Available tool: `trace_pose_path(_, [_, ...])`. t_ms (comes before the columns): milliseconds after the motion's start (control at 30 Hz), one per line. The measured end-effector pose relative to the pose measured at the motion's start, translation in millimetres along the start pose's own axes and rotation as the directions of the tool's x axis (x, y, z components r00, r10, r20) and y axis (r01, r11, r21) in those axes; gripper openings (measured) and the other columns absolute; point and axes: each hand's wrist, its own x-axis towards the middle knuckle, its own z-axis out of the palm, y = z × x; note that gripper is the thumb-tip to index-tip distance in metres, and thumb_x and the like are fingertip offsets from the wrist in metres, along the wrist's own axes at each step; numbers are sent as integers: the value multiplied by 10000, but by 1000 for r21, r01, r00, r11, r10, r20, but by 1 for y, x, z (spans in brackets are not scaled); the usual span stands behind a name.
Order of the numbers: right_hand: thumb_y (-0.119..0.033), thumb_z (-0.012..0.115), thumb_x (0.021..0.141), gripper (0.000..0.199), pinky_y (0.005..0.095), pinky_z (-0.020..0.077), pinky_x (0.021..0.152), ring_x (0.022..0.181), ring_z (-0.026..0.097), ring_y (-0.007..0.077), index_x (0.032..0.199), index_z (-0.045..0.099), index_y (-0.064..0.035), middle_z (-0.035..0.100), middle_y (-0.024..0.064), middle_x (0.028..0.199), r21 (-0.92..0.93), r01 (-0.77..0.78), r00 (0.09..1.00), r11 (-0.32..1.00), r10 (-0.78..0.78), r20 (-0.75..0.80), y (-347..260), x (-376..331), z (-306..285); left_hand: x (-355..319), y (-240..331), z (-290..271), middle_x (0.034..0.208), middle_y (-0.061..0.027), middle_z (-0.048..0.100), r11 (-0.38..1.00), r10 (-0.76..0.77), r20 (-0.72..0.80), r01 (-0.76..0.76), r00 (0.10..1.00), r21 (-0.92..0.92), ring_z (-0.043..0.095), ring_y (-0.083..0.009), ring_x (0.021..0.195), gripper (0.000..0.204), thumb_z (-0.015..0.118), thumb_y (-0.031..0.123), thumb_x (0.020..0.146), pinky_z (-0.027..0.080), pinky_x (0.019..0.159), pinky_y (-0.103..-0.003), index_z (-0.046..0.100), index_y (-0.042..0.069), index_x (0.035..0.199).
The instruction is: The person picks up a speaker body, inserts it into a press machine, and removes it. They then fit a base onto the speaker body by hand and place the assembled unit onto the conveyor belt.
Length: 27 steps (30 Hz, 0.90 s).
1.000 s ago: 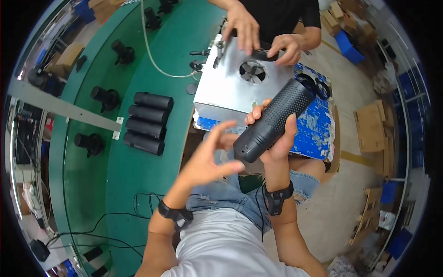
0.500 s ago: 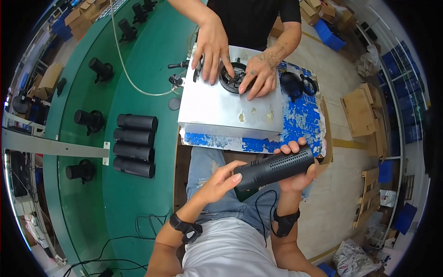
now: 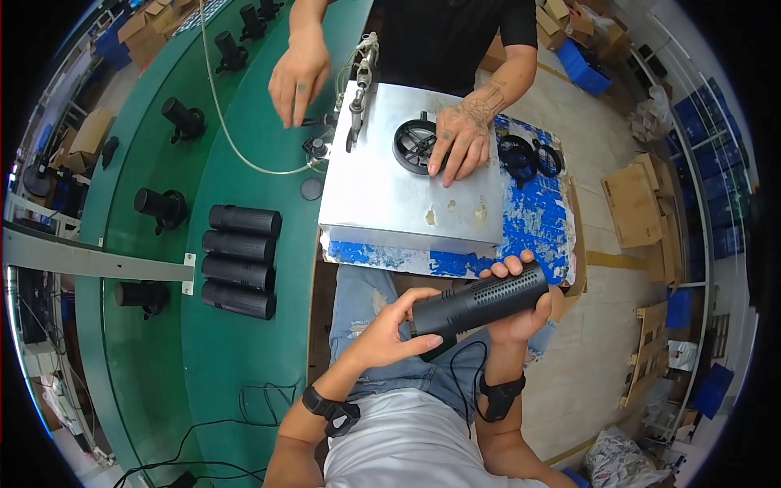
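- Black perforated cylinder (image 3: 482,302): held above the lap, near the front edge of the worn blue board (image 3: 533,215); right end tilted slightly up.
- Right hand (image 3: 518,325): fingers curled over the top, thumb at the end — gripping the perforated portion.
- Left hand (image 3: 389,333): fingers and thumb closed about the plain left end.
- Four black cylinders (image 3: 237,299): lying side by side on the green bench (image 3: 236,358).
- Metal box (image 3: 390,195): on the board; a co-worker's hand (image 3: 464,138) touches its black spoked ring (image 3: 413,146).
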Motion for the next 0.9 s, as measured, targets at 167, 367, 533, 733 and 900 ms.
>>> trace_pose_path(167, [-340, 712, 798, 611, 439, 351, 1043, 1077, 477, 220, 1243, 353, -123, 473, 44, 1077, 56, 22, 1000, 998, -22, 7, -4, -2, 0, 4, 1, 4, 1194, -72, 506, 998, 70, -20, -70, 997, -1, 517, -160, 1091, 658, 745, 180, 755, 396, 956, -308, 430, 36, 1314])
trace_pose_path(367, [-288, 735, 779, 594, 435, 323, 1071, 1095, 475, 210, 1223, 376, -126, 478, 31, 1094, 113, 74, 995, 991, -82, 65, -10, 7, 3, 16, 12, 7, 1096, -63, 593, 985, 170, -75, -167, 983, 44, 574, -117, 971, 622, 745, 159, 774, 446, 845, -271, 429, 54, 1300])
trace_pose_path(533, [-281, 737, 775, 579, 438, 312, 1079, 1106, 470, 214, 1208, 384, -134, 478, 25, 1100, 96, 105, 987, 990, -116, 114, -12, 16, 6, 24, 19, 5, 1126, -78, 588, 972, 229, -68, -225, 971, 64, 572, -130, 994, 647, 741, 135, 776, 439, 860, -271, 410, 55, 1327])
trace_pose_path(733, [-168, 736, 670, 591, 440, 242, 1114, 1130, 461, 219, 1163, 413, -110, 489, 31, 1085, 222, 21, 984, 975, -60, 168, -8, 40, 21, 32, 30, -2, 1250, -129, 481, 916, 188, -163, -233, 969, -327, 524, -230, 1132, 705, 703, 106, 818, 438, 960, -364, 326, 80, 1413])
trace_pose_path(900, [-206, 725, 686, 589, 458, 239, 1111, 1131, 434, 278, 1160, 425, -28, 454, 86, 1084, -121, 59, 991, 991, -44, 125, -28, 42, 6, 20, 17, 3, 1027, -138, 605, 934, 343, -378, -269, 860, 236, 622, -232, 807, 554, 654, 216, 837, 493, 726, -342, 409, 53, 1306])
